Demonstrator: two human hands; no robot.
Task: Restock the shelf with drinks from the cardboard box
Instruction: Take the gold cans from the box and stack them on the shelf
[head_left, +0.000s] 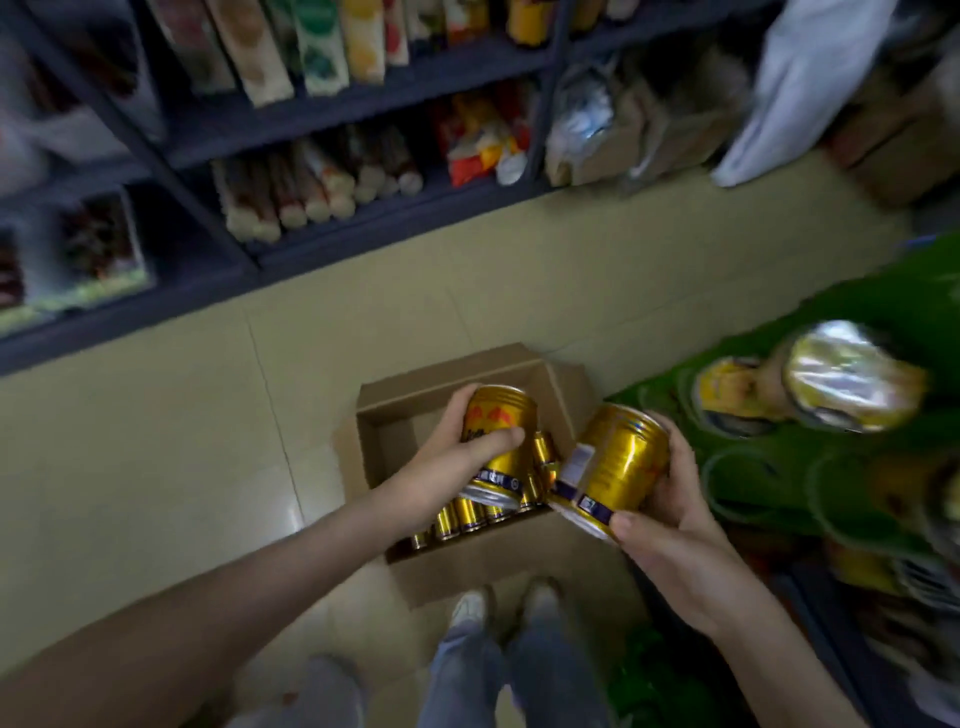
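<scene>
A cardboard box (452, 374) sits open on the floor (156, 441), in the middle, just past the person's shoes (467, 608). A row of cans (467, 512) stands along the near side of the box. The far part of the box looks bare.

The left hand (447, 462) is over the box. Its fingers and thumb wrap round a gold can (498, 436), which tips to one side with its silver end pointing near. The right hand (670, 535) is just right of the box. It wraps round a second gold can (613, 457), also tipped. The two cans are close together but not touching.

On the right is a green rack (779, 447) with round holes. A big can (847, 374) lies on it, blurry. Far away on the left is a dark shelf (332, 114) full of packets and tubes, too blurry to tell what they are.
</scene>
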